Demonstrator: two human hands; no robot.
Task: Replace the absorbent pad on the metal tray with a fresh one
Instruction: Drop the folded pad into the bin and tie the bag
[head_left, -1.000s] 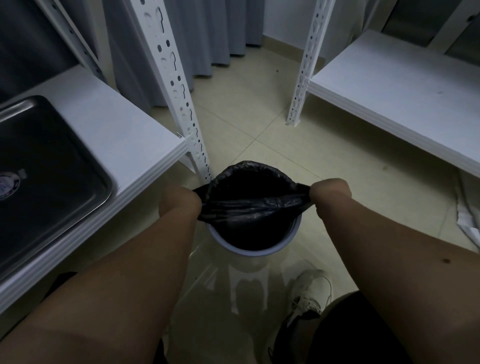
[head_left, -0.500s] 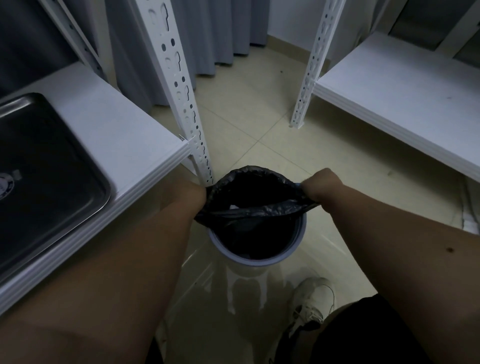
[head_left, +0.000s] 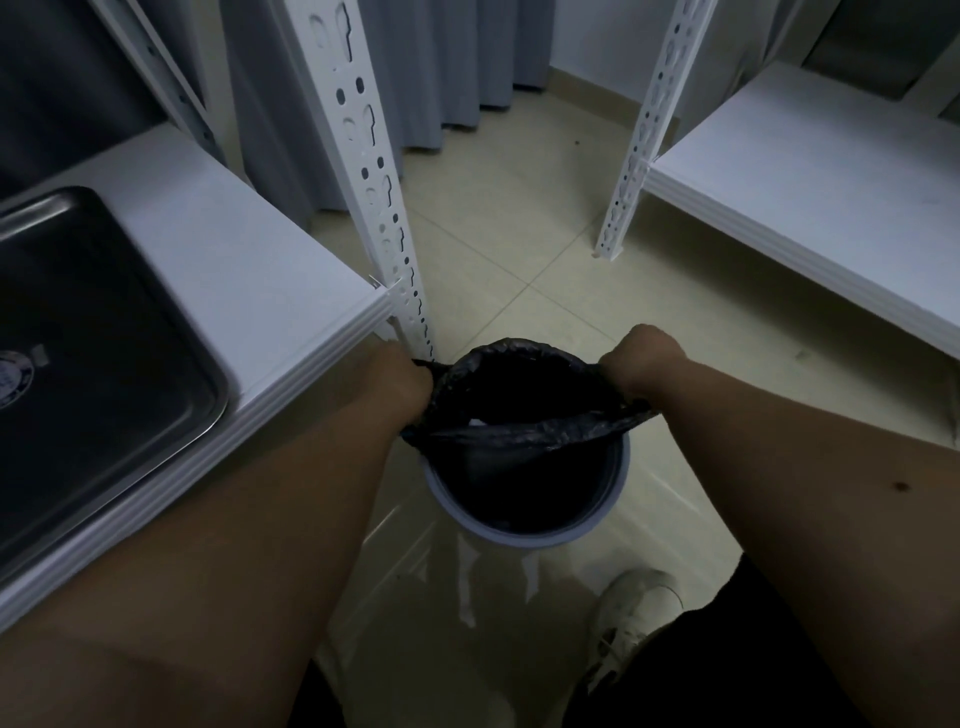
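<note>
Gripping the black plastic bin liner on either side, left hand and right hand fisted round its edge, stretching the mouth wide over the round white bin, probably for refitting. Lying flat on the white shelf left of the hands: rectangular metal tray, long axis running away leftward, no pad showing.

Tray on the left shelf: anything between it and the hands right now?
No object lies between, but both hands are busy: the left hand and right hand grip the black bin liner over the white bin. The metal tray sits bare on the shelf, beside the left arm.
</note>
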